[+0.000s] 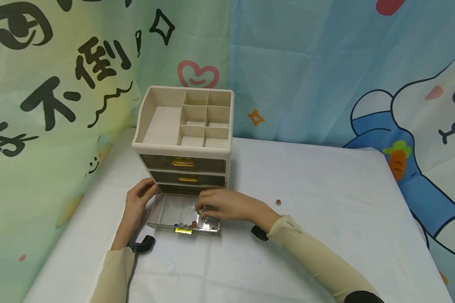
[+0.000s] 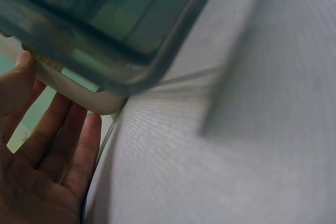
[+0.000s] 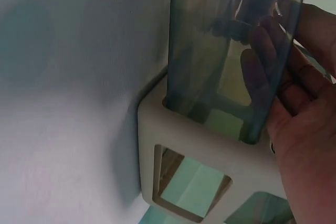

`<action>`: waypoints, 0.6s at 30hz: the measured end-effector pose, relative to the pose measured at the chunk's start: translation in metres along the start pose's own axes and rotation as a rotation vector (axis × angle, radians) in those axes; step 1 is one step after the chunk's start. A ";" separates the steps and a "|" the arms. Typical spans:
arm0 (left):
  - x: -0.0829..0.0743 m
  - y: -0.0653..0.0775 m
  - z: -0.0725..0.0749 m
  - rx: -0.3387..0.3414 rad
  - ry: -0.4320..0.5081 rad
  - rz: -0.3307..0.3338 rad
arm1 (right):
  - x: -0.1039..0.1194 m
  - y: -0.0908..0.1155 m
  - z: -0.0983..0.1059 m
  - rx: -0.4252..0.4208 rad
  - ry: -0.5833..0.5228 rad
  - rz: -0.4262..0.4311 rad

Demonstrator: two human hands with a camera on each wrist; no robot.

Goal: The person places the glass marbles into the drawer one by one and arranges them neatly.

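A cream drawer organizer (image 1: 180, 146) stands on the table, its clear bottom drawer (image 1: 167, 212) pulled out. Small beads (image 1: 194, 224) of several colours lie along the drawer's front. My left hand (image 1: 136, 202) holds the organizer's lower left front edge; in the left wrist view the thumb and fingers of that hand (image 2: 52, 156) lie on either side of the cream frame (image 2: 79, 92). Reaching into the drawer, my right hand (image 1: 227, 205) pinches a small greenish bead (image 1: 200, 211) at its fingertips. Through the clear drawer wall (image 3: 210, 72), the right wrist view shows these fingers bent, the bead hard to make out.
One brown bead (image 1: 278, 202) lies on the white tablecloth (image 1: 311, 185) to the right of the organizer. Two upper drawers (image 1: 183, 163) with gold handles are closed. A printed curtain (image 1: 288, 75) hangs behind and to the left of the table.
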State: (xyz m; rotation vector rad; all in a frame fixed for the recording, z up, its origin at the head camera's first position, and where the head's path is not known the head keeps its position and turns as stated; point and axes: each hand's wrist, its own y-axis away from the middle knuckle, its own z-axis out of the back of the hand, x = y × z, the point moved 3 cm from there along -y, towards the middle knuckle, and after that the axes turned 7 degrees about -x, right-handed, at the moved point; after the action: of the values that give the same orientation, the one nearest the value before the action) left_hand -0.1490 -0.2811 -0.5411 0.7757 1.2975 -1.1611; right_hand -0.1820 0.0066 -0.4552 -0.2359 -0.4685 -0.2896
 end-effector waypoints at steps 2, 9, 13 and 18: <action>0.001 -0.001 0.000 0.002 -0.001 -0.001 | -0.001 -0.003 -0.003 0.014 0.030 -0.010; 0.002 -0.001 -0.001 -0.004 0.011 0.011 | -0.001 -0.013 -0.010 0.093 0.090 -0.054; 0.002 -0.001 -0.001 -0.003 0.006 0.016 | 0.002 -0.018 -0.013 0.149 0.127 -0.065; 0.001 -0.001 -0.001 -0.004 0.009 0.009 | 0.005 -0.023 -0.014 0.207 0.176 -0.076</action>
State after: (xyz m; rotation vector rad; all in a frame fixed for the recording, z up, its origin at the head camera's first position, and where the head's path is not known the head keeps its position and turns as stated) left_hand -0.1499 -0.2810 -0.5422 0.7843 1.3022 -1.1489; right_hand -0.1796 -0.0201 -0.4612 0.0096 -0.3303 -0.3305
